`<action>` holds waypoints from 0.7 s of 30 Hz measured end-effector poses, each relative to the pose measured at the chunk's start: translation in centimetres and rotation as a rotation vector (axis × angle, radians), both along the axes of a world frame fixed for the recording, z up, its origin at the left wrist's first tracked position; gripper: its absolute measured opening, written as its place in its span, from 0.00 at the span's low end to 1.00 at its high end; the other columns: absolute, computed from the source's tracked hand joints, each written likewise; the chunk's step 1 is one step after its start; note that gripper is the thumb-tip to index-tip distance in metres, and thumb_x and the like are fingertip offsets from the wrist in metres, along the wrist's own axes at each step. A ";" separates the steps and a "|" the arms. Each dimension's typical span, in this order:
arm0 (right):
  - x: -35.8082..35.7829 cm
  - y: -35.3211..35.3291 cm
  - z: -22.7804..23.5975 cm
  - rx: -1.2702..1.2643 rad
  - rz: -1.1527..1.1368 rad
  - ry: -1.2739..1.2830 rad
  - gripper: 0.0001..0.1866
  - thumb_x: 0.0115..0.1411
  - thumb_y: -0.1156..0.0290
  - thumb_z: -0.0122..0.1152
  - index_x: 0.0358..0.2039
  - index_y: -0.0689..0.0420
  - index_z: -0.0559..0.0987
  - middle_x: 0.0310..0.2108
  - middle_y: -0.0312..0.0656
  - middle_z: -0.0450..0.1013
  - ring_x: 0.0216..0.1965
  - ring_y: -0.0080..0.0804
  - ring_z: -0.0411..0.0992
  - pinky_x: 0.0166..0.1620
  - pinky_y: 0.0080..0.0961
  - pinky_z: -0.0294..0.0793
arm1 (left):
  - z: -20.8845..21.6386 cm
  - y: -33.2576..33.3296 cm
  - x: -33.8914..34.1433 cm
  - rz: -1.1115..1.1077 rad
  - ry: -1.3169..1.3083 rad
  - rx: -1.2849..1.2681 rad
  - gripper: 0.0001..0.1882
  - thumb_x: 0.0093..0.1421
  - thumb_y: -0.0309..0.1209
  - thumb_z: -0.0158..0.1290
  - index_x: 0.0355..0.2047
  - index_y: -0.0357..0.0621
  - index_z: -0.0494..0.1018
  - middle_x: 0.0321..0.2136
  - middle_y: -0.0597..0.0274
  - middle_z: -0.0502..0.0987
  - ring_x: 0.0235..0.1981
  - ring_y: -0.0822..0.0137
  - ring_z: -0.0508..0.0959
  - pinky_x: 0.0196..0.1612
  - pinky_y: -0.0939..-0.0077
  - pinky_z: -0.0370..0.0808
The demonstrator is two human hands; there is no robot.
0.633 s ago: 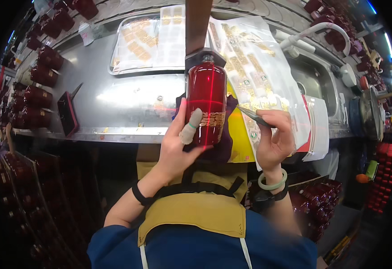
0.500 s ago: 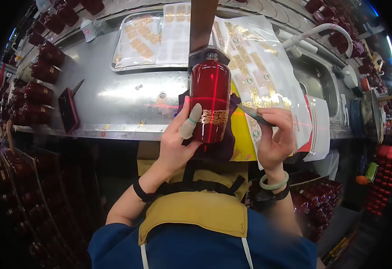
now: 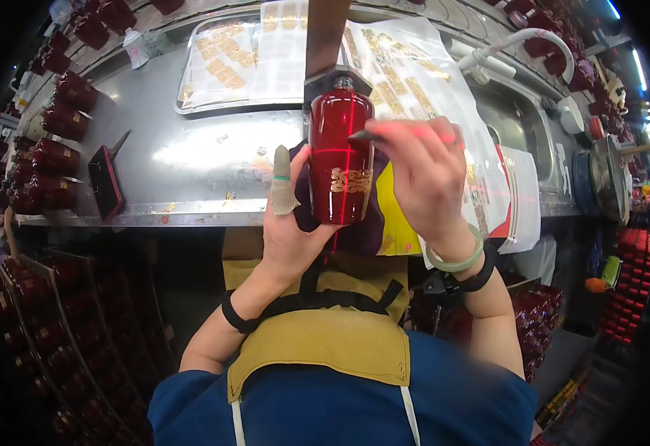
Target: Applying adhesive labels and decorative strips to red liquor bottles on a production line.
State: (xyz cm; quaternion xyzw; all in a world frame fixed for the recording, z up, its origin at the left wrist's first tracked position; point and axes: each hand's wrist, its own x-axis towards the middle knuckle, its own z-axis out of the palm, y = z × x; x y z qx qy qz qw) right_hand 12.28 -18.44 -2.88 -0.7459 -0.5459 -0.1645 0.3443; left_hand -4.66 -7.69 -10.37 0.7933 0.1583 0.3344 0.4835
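Note:
A glossy dark red bottle lies with its neck away from me, under crossed red laser lines. A gold ornamental band is on its lower part. My left hand steadies the bottle's lower left side and base, the thumb near the bottom edge. On that hand, one finger wears a cloth finger cover and stands up off the glass. My right hand, a little blurred, pinches dark pointed tweezers, their tip over the bottle's upper body. A dark cloth lies beneath the bottle.
Beyond the bottle stands a brown upright post. A metal tray with gold decal sheets is at the far left; more decal sheets lie right, beside a sink with a white faucet. Red containers line the left.
My right hand has moved left and up, bringing the tweezers from beside the bottle to over it. The covered left finger has lifted off the gold band and swung left.

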 end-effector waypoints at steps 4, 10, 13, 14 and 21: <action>-3.3 -1.0 -0.6 -0.102 0.378 -0.089 0.12 0.54 0.70 0.64 0.41 0.50 0.83 0.30 0.32 0.74 0.33 0.31 0.71 0.41 0.30 0.68 | -0.5 -0.3 0.2 -0.039 -0.018 -0.097 0.51 0.45 0.24 0.74 0.68 0.35 0.60 0.65 0.47 0.67 0.60 0.52 0.74 0.62 0.61 0.71; 1.5 0.8 0.2 0.067 0.060 -0.418 0.13 0.51 0.69 0.64 0.40 0.47 0.83 0.37 0.28 0.79 0.32 0.30 0.71 0.39 0.31 0.67 | -0.2 -0.3 0.4 -0.002 -0.061 -0.011 0.57 0.46 0.23 0.74 0.71 0.33 0.51 0.64 0.47 0.67 0.62 0.51 0.71 0.64 0.59 0.69; -2.8 -0.8 -1.5 -0.026 0.408 -0.176 0.12 0.51 0.67 0.62 0.38 0.46 0.82 0.33 0.26 0.75 0.30 0.29 0.69 0.41 0.28 0.68 | -0.6 -0.3 0.7 -0.008 -0.071 0.000 0.58 0.46 0.24 0.74 0.72 0.33 0.49 0.65 0.47 0.66 0.62 0.53 0.73 0.64 0.60 0.71; -2.9 -0.7 -1.4 -0.058 0.390 -0.116 0.13 0.50 0.69 0.63 0.38 0.46 0.83 0.32 0.27 0.76 0.30 0.29 0.69 0.40 0.29 0.68 | -0.9 -0.1 0.6 0.005 -0.064 0.015 0.59 0.46 0.24 0.74 0.72 0.33 0.49 0.65 0.47 0.66 0.62 0.53 0.73 0.63 0.60 0.71; -1.3 0.0 -1.5 0.028 0.286 -0.217 0.12 0.52 0.71 0.63 0.38 0.47 0.82 0.33 0.32 0.77 0.33 0.32 0.72 0.42 0.31 0.69 | -0.9 0.1 0.5 -0.013 -0.071 0.039 0.61 0.45 0.25 0.75 0.73 0.32 0.46 0.65 0.46 0.68 0.60 0.54 0.75 0.62 0.61 0.73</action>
